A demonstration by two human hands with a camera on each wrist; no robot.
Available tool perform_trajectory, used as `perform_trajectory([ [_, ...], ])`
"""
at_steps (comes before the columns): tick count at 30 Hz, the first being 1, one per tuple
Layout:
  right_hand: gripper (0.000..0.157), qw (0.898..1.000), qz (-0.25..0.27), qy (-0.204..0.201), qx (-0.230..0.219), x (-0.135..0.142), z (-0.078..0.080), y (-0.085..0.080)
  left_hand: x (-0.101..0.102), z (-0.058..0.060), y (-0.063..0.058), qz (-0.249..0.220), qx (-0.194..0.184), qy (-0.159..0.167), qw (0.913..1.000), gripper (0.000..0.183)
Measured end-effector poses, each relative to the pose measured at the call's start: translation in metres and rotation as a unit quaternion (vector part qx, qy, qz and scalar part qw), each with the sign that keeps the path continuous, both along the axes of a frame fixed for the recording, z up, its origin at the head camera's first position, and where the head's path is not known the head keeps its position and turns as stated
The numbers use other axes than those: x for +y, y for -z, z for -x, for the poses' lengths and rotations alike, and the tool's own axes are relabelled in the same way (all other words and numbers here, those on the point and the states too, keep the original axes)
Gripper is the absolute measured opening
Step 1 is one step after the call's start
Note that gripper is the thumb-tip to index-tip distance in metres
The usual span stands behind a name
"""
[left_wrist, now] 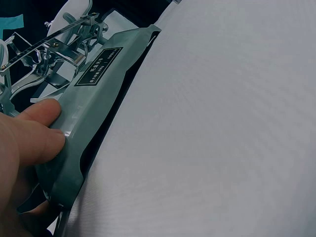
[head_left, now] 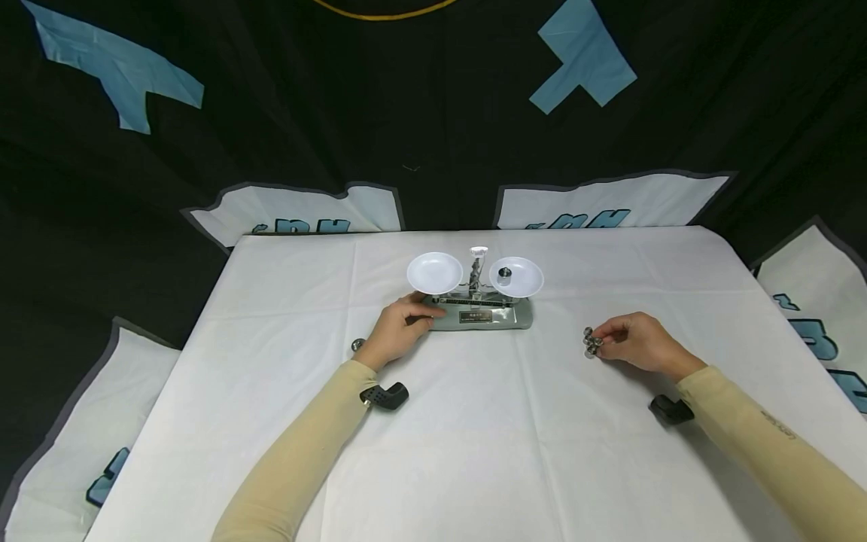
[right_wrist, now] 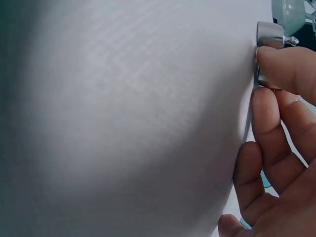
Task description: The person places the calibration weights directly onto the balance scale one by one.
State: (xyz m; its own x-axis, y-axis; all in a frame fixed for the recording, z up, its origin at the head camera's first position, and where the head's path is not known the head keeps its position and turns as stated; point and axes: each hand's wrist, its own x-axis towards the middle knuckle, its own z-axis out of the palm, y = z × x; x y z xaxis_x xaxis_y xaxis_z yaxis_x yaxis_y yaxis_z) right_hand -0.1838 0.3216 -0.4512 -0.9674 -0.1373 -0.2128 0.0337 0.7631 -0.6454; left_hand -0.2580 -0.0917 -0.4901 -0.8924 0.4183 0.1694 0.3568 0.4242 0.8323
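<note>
A balance scale point(head_left: 476, 318) with a grey-green base and two white pans stands toward the back of the table. My left hand point(head_left: 400, 327) grips the left end of its base; in the left wrist view two digits point(left_wrist: 42, 143) lie over the top and others curl around the end. One silver weight point(head_left: 504, 276) sits on the right pan, while the left pan point(head_left: 435, 272) holds nothing. Off to the right, my right hand point(head_left: 633, 342) pinches a small metal weight point(right_wrist: 263, 76) in a cluster of silver weights point(head_left: 591, 342). Another knobbed weight point(right_wrist: 270, 34) shows just beyond the thumb.
A round metal piece point(head_left: 357, 345) lies beside my left wrist. White cloth point(head_left: 460, 421) covers the table, and a dark curtain point(head_left: 433, 113) hangs behind it. Each wrist carries a black camera point(head_left: 384, 397).
</note>
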Motion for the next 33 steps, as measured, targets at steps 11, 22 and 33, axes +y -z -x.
perform_trajectory([
  [11,0.023,1.0,0.007,0.0,0.012,0.0,0.002,-0.003,0.0,0.0,0.0,0.002,-0.002,0.0,1.0,0.022],
  [22,0.03,0.999,0.008,0.038,0.027,0.01,-0.001,-0.026,0.002,-0.002,-0.002,0.001,-0.008,0.004,1.0,0.022],
  [33,0.032,0.984,0.142,0.092,0.049,0.014,0.003,-0.03,0.0,-0.001,-0.001,-0.005,-0.006,0.001,1.0,0.022],
])
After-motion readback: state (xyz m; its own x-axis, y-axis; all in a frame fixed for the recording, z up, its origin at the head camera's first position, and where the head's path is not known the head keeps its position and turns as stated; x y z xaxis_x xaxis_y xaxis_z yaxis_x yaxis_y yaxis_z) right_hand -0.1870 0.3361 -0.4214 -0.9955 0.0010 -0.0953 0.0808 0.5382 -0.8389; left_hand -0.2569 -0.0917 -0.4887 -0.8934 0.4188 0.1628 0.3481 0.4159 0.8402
